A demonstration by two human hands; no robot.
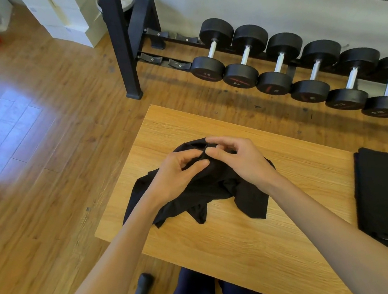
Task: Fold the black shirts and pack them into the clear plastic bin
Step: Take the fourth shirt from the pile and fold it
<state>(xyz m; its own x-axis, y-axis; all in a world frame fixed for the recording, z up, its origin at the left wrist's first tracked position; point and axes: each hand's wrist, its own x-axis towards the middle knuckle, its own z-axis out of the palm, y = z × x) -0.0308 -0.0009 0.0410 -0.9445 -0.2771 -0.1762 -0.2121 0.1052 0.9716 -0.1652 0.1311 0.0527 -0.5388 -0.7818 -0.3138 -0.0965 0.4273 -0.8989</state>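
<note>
On the light wooden table point(239, 235) the crumpled black fabric shirt point(202, 196) lies bunched, its bulk spreading toward the person and to both sides from the far-edge fold where both hands meet. A folded black shirt point(383, 194) lies well apart at right; no bin visible. Left hand point(176, 172) and right hand point(237, 158) each pinch that fold, equally near.

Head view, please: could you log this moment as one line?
left hand: pinches crumpled shirt | right hand: pinches it too | folded shirt: table's right edge | bin: unseen
</note>
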